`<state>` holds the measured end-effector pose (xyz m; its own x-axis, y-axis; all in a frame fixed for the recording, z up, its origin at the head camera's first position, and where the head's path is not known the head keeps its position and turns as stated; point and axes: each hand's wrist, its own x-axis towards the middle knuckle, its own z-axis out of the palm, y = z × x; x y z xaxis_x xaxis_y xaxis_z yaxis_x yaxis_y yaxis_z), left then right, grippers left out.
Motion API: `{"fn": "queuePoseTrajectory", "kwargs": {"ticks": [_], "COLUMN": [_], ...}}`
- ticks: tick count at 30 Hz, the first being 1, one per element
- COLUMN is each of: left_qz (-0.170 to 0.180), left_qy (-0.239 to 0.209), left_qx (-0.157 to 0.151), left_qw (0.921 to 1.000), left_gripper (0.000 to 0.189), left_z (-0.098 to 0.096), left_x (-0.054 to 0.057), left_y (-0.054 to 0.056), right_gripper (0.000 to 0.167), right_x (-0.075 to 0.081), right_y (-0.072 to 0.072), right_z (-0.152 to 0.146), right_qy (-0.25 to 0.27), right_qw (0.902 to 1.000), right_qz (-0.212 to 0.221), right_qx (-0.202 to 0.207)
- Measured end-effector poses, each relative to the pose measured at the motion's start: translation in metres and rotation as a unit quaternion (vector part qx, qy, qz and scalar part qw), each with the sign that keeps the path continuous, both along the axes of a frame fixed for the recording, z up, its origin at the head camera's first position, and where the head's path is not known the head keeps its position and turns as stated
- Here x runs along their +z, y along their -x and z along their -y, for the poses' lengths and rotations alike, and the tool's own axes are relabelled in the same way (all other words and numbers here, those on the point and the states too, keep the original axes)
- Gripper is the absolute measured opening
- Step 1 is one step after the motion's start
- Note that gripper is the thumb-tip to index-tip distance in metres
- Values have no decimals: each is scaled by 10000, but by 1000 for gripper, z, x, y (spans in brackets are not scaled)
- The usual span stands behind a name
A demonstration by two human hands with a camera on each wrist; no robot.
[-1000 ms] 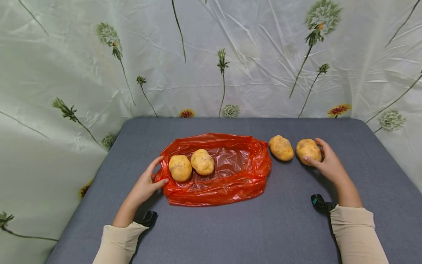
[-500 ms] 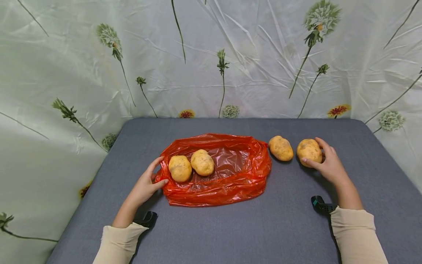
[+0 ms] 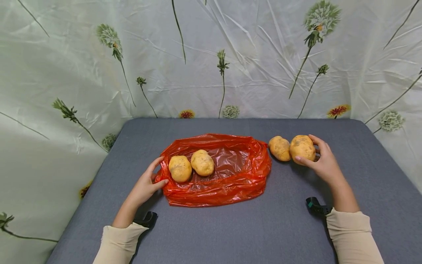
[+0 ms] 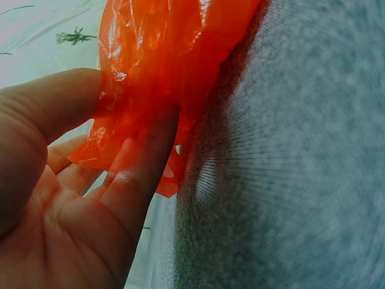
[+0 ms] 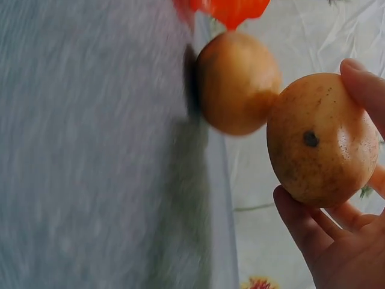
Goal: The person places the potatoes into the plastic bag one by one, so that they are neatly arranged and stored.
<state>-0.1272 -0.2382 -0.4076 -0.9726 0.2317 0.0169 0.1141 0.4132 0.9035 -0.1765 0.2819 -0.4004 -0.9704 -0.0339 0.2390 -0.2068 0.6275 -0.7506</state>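
Note:
A red plastic bag lies spread on the table with its mouth facing up. Two potatoes, one on the left and one beside it, rest inside its left half. My left hand holds the bag's left edge between thumb and fingers; the left wrist view shows the thin film in that grip. Lifted off the table, a potato is gripped by the thumb and fingers of my right hand. Another potato lies just right of the bag, partly overlapped by the held one.
The grey cloth-covered table ends at a back edge below a pale curtain printed with flowers. Black bands, left and right, sit at both wrists near the beige sleeves.
My right hand has raised its potato from the table and shifted it slightly left, toward the neighbouring potato. The left hand and the bag have stayed put.

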Motion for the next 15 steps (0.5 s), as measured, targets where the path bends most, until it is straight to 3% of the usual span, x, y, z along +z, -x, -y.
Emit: {"fn": "queuePoseTrajectory", "kwargs": {"ticks": [3,6,15], "left_qz": [-12,8,24], "left_qy": [14,23,90], "left_qx": [-17,10,98], "left_qw": [10000,10000,9999], "left_gripper": [72,72,76], "left_z": [-5,-5,7], "left_x": [10,11,-14], "left_y": [-4,-4,6], "right_gripper": [82,82,83], "right_x": [5,10,19], "right_y": [0,-1,2], "right_z": [8,17,45], "right_qy": [81,149,370], "right_qw": [9999,9997,9984], "right_qz": [-42,-71,-126], "right_qx": [114,189,405]}}
